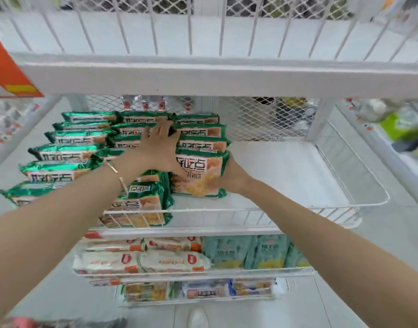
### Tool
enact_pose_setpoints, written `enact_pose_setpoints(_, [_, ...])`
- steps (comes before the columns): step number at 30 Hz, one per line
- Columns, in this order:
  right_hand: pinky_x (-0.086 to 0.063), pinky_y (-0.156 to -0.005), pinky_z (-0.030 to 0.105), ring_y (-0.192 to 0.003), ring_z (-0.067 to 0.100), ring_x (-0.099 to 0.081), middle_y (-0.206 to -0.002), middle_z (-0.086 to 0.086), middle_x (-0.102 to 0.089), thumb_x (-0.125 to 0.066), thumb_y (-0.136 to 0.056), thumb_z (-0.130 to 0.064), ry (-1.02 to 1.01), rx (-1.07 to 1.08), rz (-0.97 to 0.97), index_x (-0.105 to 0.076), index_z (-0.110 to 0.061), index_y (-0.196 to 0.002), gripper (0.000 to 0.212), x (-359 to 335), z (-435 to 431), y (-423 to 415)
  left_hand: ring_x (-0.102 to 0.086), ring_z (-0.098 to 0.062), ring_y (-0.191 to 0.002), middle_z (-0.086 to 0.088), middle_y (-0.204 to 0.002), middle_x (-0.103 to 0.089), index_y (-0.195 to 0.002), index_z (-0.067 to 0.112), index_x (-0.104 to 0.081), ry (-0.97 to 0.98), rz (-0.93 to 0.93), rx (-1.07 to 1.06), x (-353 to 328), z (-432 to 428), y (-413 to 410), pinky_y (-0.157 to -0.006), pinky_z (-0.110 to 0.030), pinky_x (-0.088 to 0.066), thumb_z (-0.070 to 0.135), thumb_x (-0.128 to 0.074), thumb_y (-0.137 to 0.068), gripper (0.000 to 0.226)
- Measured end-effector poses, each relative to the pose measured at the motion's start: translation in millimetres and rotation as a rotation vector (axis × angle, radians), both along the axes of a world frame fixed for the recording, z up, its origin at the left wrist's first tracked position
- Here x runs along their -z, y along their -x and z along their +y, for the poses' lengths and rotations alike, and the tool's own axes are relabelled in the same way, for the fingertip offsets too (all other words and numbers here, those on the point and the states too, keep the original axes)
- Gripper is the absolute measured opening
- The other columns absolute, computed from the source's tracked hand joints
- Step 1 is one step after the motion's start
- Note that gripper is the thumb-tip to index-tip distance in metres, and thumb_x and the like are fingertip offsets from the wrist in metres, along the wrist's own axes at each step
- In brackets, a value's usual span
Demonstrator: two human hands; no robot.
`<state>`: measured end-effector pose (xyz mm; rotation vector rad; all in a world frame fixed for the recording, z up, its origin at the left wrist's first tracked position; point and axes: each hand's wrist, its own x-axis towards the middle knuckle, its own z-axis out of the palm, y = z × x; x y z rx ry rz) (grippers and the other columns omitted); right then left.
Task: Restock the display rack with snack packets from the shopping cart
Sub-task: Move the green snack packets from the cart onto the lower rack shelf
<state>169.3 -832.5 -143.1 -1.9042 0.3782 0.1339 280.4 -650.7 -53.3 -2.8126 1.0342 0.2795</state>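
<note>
A white wire display rack (250, 211) stands before me. Its middle shelf carries rows of green snack packets (68, 150) on the left half. My right hand (234, 176) grips the right edge of the front green packet (200, 176) of the third row, standing it upright on the shelf. Over the middle row my left hand (160, 145) lies with fingers spread flat, and its thumb touches the held packet's face. A bracelet is on my left wrist. The shopping cart is out of view.
The right half of the middle shelf (286, 166) is bare white, fenced by a low wire rail. Lower shelves hold white-and-red packets (141, 259) and pale teal packets (250, 252). An upper shelf edge (203, 76) hangs just above my hands. An orange box (6, 67) sits upper left.
</note>
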Motion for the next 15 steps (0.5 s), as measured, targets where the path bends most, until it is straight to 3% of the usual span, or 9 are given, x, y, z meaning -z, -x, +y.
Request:
enact_pose_setpoints(2, [-0.052,-0.099,0.052,-0.119,0.022,-0.061,-0.131,-0.001,-0.061,-0.1,-0.032,-0.03,-0.086,-0.003,-0.022,-0.026,-0.024,-0.145,0.135,16.1,-6.6,-15.3,0.01,-0.031,-0.154,-0.008,-0.166,0.017,-0.159,0.016,0.01,-0.034,0.116,-0.048,-1.5,-2.0,-4.6,-0.123,-0.056,0.0,0.076,-0.075,-0.061,0.143])
enact_pose_setpoints(7, [-0.058,-0.09,0.04,-0.111,0.017,-0.065,-0.128,0.004,-0.063,-0.09,-0.06,0.006,-0.238,0.017,-0.029,-0.031,-0.021,-0.136,0.1,-10.0,-14.7,-6.1,0.018,-0.027,-0.153,-0.001,-0.164,0.026,-0.155,0.032,0.024,0.012,0.203,-0.073,-0.2,-2.9,-6.7,-0.121,-0.057,0.006,0.072,-0.079,-0.061,0.145])
enact_pose_setpoints(12, [-0.049,-0.104,0.05,-0.115,0.02,-0.065,-0.126,0.007,-0.067,-0.088,-0.059,0.006,-0.243,-0.126,0.012,-0.028,-0.016,-0.147,0.108,-15.3,-7.9,-21.6,0.019,-0.026,-0.152,-0.002,-0.164,0.026,-0.157,0.031,0.019,0.002,0.199,-0.081,-0.5,-2.7,-7.6,-0.122,-0.055,0.006,0.063,-0.08,-0.068,0.138])
enact_pose_setpoints(15, [-0.036,-0.114,0.055,-0.133,0.021,-0.05,-0.146,0.004,-0.05,-0.095,-0.057,-0.012,-0.14,0.012,-0.057,-0.004,-0.027,-0.153,0.134,-19.7,-8.9,-5.8,0.017,-0.026,-0.153,-0.001,-0.165,0.024,-0.157,0.032,0.016,0.03,0.189,-0.086,-2.5,-2.0,-6.2,-0.122,-0.055,0.005,0.059,-0.081,-0.071,0.133])
